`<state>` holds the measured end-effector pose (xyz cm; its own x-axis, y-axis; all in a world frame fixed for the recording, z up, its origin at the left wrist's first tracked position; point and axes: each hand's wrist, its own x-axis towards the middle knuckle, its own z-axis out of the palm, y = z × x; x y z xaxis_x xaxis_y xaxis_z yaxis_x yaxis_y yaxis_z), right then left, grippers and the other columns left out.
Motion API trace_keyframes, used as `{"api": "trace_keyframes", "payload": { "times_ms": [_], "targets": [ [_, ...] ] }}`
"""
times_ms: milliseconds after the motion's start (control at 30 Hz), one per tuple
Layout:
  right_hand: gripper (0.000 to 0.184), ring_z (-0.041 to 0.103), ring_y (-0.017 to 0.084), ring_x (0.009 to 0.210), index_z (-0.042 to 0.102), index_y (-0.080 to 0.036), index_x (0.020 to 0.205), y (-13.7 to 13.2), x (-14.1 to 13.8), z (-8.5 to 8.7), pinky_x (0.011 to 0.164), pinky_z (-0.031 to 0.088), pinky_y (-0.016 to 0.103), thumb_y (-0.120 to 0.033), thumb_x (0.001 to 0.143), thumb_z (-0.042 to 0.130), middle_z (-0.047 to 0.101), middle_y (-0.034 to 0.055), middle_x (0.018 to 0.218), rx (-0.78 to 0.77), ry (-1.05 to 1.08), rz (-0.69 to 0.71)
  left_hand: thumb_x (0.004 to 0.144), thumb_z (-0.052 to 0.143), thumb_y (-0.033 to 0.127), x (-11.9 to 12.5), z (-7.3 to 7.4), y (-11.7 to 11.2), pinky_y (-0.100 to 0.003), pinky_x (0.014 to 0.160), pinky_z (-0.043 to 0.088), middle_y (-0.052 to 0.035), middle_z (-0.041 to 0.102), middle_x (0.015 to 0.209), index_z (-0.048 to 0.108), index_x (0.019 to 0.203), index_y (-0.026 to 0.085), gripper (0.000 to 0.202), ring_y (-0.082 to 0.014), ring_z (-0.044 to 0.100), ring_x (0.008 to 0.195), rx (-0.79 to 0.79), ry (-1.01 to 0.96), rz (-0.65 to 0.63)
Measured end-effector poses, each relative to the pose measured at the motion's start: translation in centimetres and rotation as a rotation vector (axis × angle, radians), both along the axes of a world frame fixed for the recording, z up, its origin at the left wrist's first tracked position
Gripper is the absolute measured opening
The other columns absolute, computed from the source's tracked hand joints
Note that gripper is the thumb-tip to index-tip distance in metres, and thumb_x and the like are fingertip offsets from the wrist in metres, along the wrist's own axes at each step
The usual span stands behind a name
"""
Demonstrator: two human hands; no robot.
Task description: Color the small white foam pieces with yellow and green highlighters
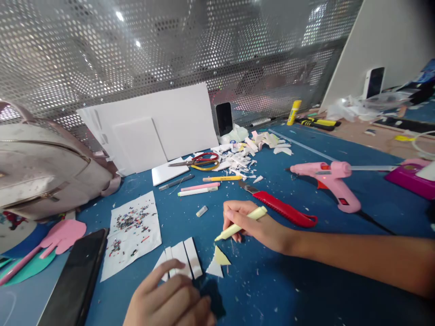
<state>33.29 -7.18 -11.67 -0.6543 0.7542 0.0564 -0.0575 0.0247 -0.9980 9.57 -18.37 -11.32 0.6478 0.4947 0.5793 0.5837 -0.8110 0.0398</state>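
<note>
My right hand point(251, 226) grips a pale yellow highlighter point(244, 222), its tip pointing down and left. Just below that tip lies a small foam board scrap point(217, 262), partly yellow and partly white. In the foreground my left hand point(170, 296) is open, fingers loosely bent and apart, nothing held. Its index finger reaches over several white foam board strips point(193, 258); whether it touches them I cannot tell. A small pale cap-like piece point(201, 211) rests on the blue table beyond the hands. Close to my right hand lies a red utility knife point(283, 208), blade out.
Behind are pens point(199, 191), a yellow pencil point(222, 179), scissors point(200, 161) and white scraps point(238, 158). A pink glue gun point(328, 174) lies right. Left are a speckled paper sheet point(136, 231), a black phone point(76, 276) and a backpack point(44, 167). White boards point(180, 117) lean behind.
</note>
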Motion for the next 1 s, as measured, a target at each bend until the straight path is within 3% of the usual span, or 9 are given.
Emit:
{"api": "trace_keyframes", "payload": {
  "times_ms": [67, 133, 200, 267, 333, 433, 600, 833, 1000],
  "targets": [
    [0.045, 0.051, 0.011, 0.058, 0.055, -0.017, 0.076, 0.0, 0.0, 0.0, 0.054, 0.04, 0.024, -0.056, 0.098, 0.052, 0.057, 0.0, 0.067, 0.027, 0.017, -0.023, 0.099, 0.056, 0.017, -0.3, 0.7, 1.4, -0.036, 0.094, 0.049, 0.0003, 0.071, 0.089, 0.067, 0.1, 0.02, 0.012, -0.014, 0.066, 0.079, -0.02, 0.053, 0.088],
    [0.041, 0.045, 0.01, 0.055, 0.054, -0.018, 0.078, 0.0, 0.1, 0.1, 0.051, 0.034, 0.023, -0.054, 0.098, 0.053, 0.049, -0.0038, 0.062, 0.049, 0.035, -0.064, 0.101, 0.051, 0.02, -0.6, 1.4, 3.4, -0.036, 0.085, 0.049, -0.0039, 0.07, 0.105, 0.065, 0.112, 0.023, 0.018, -0.0182, 0.066, 0.09, -0.138, 0.053, 0.219],
    [0.036, 0.036, 0.008, 0.051, 0.051, -0.019, 0.081, 0.1, 0.2, 0.0, 0.048, 0.027, 0.022, -0.051, 0.098, 0.054, 0.04, -0.0076, 0.059, 0.06, 0.059, -0.109, 0.101, 0.052, 0.027, -0.7, 1.8, 5.8, -0.036, 0.082, 0.047, -0.0039, 0.068, 0.104, 0.063, 0.111, 0.025, 0.015, -0.0208, 0.064, 0.093, -0.328, 0.039, 0.314],
    [0.033, 0.032, 0.008, 0.048, 0.048, -0.021, 0.083, 0.3, 0.1, -0.3, 0.046, 0.025, 0.022, -0.049, 0.099, 0.054, 0.036, -0.0097, 0.057, 0.06, 0.083, -0.141, 0.098, 0.058, 0.03, -0.7, 1.7, 8.3, -0.036, 0.08, 0.046, -0.0034, 0.068, 0.098, 0.063, 0.108, 0.023, 0.013, -0.0215, 0.064, 0.09, -0.382, 0.049, 0.353],
    [0.03, 0.038, 0.007, 0.045, 0.046, -0.022, 0.086, 0.5, 0.1, -0.6, 0.046, 0.029, 0.021, -0.047, 0.1, 0.053, 0.04, -0.0101, 0.055, 0.053, 0.101, -0.151, 0.091, 0.067, 0.032, -0.6, 1.3, 10.4, -0.033, 0.077, 0.047, -0.0028, 0.069, 0.097, 0.064, 0.104, 0.022, 0.016, -0.02, 0.064, 0.085, -0.434, 0.057, 0.346],
    [0.025, 0.055, 0.01, 0.049, 0.048, -0.022, 0.093, 1.0, 0.0, -1.0, 0.043, 0.03, 0.02, -0.046, 0.1, 0.054, 0.055, -0.0065, 0.059, 0.041, 0.117, -0.152, 0.091, 0.063, 0.032, -0.2, 0.8, 12.3, -0.027, 0.069, 0.046, -0.0023, 0.068, 0.089, 0.064, 0.091, 0.02, 0.012, -0.0155, 0.061, 0.076, -0.511, 0.037, 0.305],
    [0.026, 0.059, 0.01, 0.049, 0.05, -0.02, 0.092, 1.1, -0.1, -0.9, 0.039, 0.024, 0.019, -0.045, 0.1, 0.049, 0.06, -0.003, 0.064, 0.033, 0.129, -0.14, 0.091, 0.06, 0.033, 0.3, 1.5, 12.0, -0.025, 0.071, 0.048, -0.002, 0.069, 0.086, 0.065, 0.089, 0.019, 0.015, -0.014, 0.063, 0.076, -0.594, -0.031, 0.238],
    [0.027, 0.056, 0.009, 0.047, 0.051, -0.02, 0.089, 0.7, -0.2, -0.6, 0.041, 0.032, 0.02, -0.045, 0.098, 0.051, 0.059, -0.004, 0.06, 0.032, 0.153, -0.092, 0.092, 0.058, 0.029, 1.1, 2.2, 10.3, -0.027, 0.074, 0.051, -0.0022, 0.071, 0.088, 0.064, 0.089, 0.019, 0.011, -0.0144, 0.064, 0.078, -0.63, -0.13, 0.222],
    [0.027, 0.056, 0.01, 0.05, 0.053, -0.019, 0.092, 0.7, 0.1, -0.3, 0.041, 0.025, 0.02, -0.045, 0.099, 0.047, 0.06, -0.0023, 0.062, 0.045, 0.17, -0.019, 0.096, 0.054, 0.029, 2.0, 2.4, 9.6, -0.025, 0.068, 0.05, -0.0019, 0.071, 0.083, 0.066, 0.092, 0.019, 0.016, -0.0139, 0.064, 0.074, -0.625, -0.129, 0.168]
  ]
}}
